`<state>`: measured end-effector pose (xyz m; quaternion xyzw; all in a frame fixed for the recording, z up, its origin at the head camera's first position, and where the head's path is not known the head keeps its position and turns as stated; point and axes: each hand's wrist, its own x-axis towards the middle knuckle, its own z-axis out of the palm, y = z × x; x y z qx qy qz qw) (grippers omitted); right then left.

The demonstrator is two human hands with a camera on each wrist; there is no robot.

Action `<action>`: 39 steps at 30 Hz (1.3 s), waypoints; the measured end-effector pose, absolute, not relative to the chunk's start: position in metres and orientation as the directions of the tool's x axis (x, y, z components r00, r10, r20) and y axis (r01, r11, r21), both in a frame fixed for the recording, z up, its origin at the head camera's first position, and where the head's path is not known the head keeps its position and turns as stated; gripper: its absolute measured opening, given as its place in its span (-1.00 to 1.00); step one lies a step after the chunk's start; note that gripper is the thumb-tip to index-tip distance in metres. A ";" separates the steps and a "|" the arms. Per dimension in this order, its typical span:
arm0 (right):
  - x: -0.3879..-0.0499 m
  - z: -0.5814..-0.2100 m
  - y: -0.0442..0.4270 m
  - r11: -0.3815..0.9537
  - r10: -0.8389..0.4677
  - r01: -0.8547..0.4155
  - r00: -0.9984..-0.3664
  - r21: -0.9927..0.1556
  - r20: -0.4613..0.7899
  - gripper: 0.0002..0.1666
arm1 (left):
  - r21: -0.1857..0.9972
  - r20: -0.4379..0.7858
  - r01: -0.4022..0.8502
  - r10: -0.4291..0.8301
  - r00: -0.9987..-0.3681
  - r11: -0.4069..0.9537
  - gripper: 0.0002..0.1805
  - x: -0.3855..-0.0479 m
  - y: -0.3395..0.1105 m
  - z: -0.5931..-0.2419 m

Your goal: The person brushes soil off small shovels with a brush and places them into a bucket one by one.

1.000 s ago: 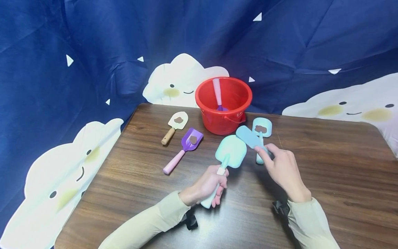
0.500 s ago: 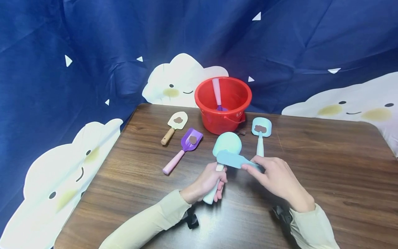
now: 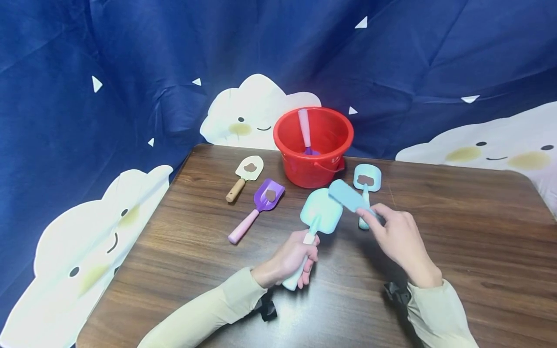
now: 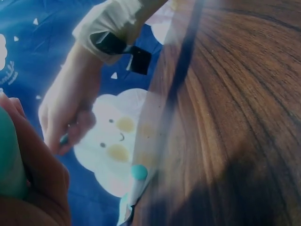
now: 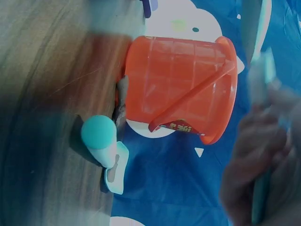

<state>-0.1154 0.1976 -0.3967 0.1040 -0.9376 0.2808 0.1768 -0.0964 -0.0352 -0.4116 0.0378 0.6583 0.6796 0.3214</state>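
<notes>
My left hand (image 3: 291,258) grips the white handle of a light-blue toy shovel (image 3: 321,211), its broad blade raised above the table. Between thumb and fingers, my right hand (image 3: 398,237) pinches a flat light-blue brush-like tool (image 3: 345,195). The tool's rounded end overlaps the blade's right edge in the head view; whether they touch I cannot tell. In the left wrist view, the teal handle end (image 4: 11,155) shows beside my left fingers, with my right hand (image 4: 68,110) beyond. The right wrist view shows the shovel-holding hand (image 5: 263,150) blurred.
A red bucket (image 3: 304,169) at the back holds a pink-handled purple tool (image 3: 304,128). To the left lie a wooden-handled trowel (image 3: 250,167) and a purple scoop (image 3: 261,203). A smaller light-blue shovel (image 3: 366,174) lies right; brown pieces (image 5: 121,101) lie beside the bucket.
The brush-like tool swept down-left over the shovel's blade towards its handle, then came back up-right to the blade's edge. The shovel tilted slightly and returned. Both grips stayed.
</notes>
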 end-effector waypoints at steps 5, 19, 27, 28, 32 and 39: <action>-0.113 -0.393 0.196 0.851 -0.029 -0.223 -0.924 -0.476 0.382 -0.61 | 0.930 -0.355 -0.352 0.491 -0.795 0.102 -0.82 -0.096 -0.032 -0.414; -0.095 -0.381 0.162 0.833 -0.334 -0.429 -0.893 -0.349 0.300 -0.65 | 0.934 -0.357 -0.304 0.471 -0.807 0.187 -0.87 -0.096 -0.027 -0.419; -0.100 -0.386 0.164 0.833 -0.281 -0.387 -0.912 -0.396 0.301 -0.72 | 0.945 -0.322 -0.249 0.470 -0.822 0.211 -0.87 -0.094 -0.029 -0.419; -0.101 -0.387 0.165 0.831 -0.276 -0.383 -0.913 -0.403 0.299 -0.73 | 0.946 -0.318 -0.240 0.466 -0.826 0.220 -0.87 -0.094 -0.029 -0.419; -0.105 -0.386 0.165 0.833 -0.241 -0.353 -0.925 -0.426 0.295 -0.73 | 0.943 -0.306 -0.206 0.444 -0.842 0.261 -0.86 -0.094 -0.030 -0.420; -0.112 -0.382 0.176 0.864 -0.082 -0.195 -0.964 -0.464 0.251 -0.57 | 0.933 -0.317 -0.189 0.447 -0.837 0.308 -0.86 -0.090 -0.032 -0.420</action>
